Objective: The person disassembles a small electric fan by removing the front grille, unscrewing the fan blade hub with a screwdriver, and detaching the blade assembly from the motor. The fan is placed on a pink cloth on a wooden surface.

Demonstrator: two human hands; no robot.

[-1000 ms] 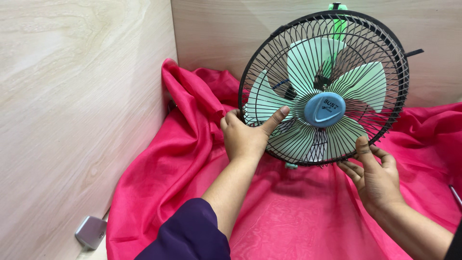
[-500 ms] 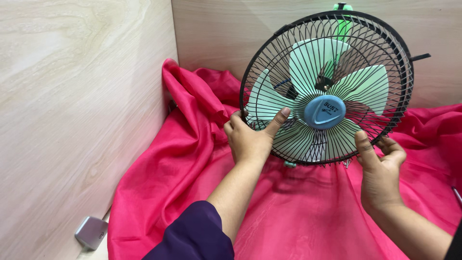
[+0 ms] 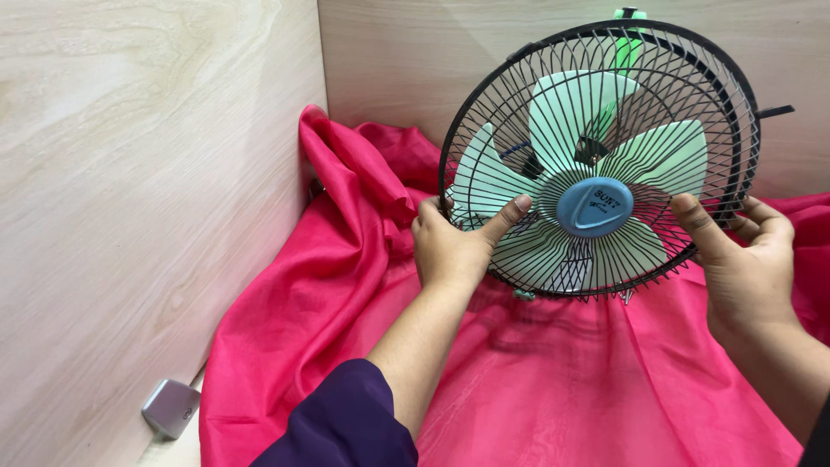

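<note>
Pink cloth (image 3: 536, 389) below; left hand (image 3: 454, 246), right hand (image 3: 748, 255) grips clamped on fan guard (image 3: 519, 65).

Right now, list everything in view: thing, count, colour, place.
fan: one, black wire guard, pale green blades, blue hub cap, upright at upper right, held at its guard rim
cloth: one, pink, draped over the surface under the fan
wood panels: two, light grain, left wall and back wall
small block: one, grey, lower left by the left panel
sleeve: one, dark purple, on the left arm
left hand: one, fingers gripping the guard's lower left rim
right hand: one, fingers gripping the guard's right rim
</note>
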